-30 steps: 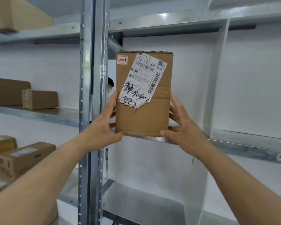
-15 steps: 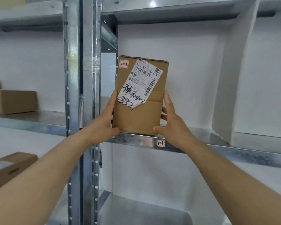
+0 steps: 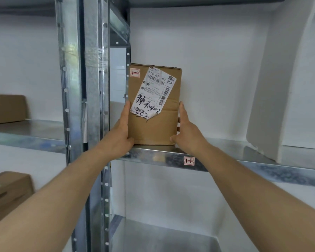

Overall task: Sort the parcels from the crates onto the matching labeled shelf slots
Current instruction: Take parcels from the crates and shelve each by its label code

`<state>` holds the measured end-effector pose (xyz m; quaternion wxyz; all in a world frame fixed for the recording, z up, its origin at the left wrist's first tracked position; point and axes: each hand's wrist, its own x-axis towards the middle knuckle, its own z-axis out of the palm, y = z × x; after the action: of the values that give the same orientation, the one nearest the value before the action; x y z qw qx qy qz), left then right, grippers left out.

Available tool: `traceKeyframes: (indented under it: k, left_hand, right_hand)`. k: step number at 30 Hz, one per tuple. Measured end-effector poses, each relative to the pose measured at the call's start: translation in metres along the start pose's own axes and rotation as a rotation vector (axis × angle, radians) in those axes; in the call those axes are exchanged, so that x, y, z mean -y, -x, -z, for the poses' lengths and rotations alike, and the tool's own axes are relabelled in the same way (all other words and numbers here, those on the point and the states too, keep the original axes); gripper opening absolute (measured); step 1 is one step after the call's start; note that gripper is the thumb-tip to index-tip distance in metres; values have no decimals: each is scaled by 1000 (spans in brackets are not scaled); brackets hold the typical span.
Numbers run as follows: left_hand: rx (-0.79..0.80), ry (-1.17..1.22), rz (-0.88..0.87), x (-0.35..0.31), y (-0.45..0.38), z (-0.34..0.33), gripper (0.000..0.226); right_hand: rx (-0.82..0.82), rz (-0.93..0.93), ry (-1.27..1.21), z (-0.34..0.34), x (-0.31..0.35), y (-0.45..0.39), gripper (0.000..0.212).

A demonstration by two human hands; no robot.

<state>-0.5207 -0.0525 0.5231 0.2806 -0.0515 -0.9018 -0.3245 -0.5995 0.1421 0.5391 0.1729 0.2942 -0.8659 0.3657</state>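
Right, both arms reach up: the left hand (image 3: 121,132) and right hand (image 3: 186,132) clasp the cardboard parcel (image 3: 154,106) between them, thumbs at its lower front corners. It stands upright on the metal shelf (image 3: 225,157), just above the red slot label (image 3: 189,160). Behind the grip, white wall.

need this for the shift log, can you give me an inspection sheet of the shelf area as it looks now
surface: metal shelf, bare right of the parcel
job's things: upright cardboard parcel at the shelf's left end; its small red sticker looks like the slot label
clutter: cardboard boxes in the left bay
hands: left hand and right hand grip the parcel's sides
cables: nothing seen
surroundings: steel upright, white divider
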Motion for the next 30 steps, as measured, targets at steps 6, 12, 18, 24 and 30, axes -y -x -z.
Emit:
traceKeyframes:
  k: [6, 12, 18, 24, 30]
  left_hand:
    - [-58, 24, 17, 0, 6, -3, 101]
    - [-193, -72, 29, -15, 32, -10, 87]
    - [-228, -313, 68, -55, 90, -27, 66]
    - [-203, -424, 253, -88, 177, -78, 56]
    - [-184, -542, 403, -102, 278, -135, 56]
  right_hand:
    - [-4, -12, -7, 2, -2, 2, 110]
    - [-104, 156, 201, 9, 9, 28, 96]
    - [-168, 336, 230, 7, 9, 85, 42]
    - [-78, 447, 216, -24, -21, 177, 26]
    - [-24, 544, 121, -61, -48, 275, 26]
